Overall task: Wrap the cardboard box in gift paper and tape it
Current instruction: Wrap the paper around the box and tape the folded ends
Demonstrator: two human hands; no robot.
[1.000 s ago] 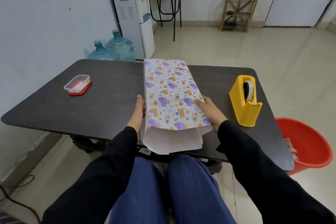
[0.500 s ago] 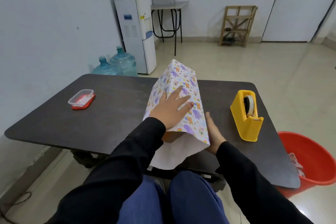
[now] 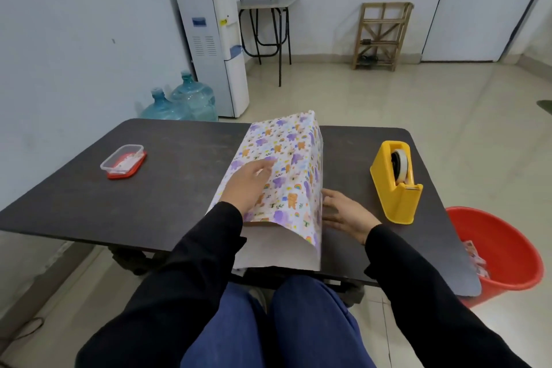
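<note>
The box is wrapped in white gift paper (image 3: 291, 158) printed with purple and orange animals, and stands on the dark table (image 3: 173, 176), leaning over to the left. The cardboard itself is hidden under the paper. A white open sleeve of paper sticks out past the table's near edge. My left hand (image 3: 249, 181) lies flat with straight fingers on the slanted upper face. My right hand (image 3: 343, 213) rests with straight fingers against the lower right side. A yellow tape dispenser (image 3: 395, 182) stands to the right, apart from both hands.
A clear plastic container on a red lid (image 3: 123, 161) sits at the table's left. A red bucket (image 3: 501, 251) stands on the floor at the right. Beyond the table are a water dispenser (image 3: 213, 48), blue bottles (image 3: 182, 100), a small desk and a wooden rack.
The box lay flat a second ago with a hand on each side. It is now tipped onto its right edge; my left hand moved onto its top face, my right hand to its lower right side.
</note>
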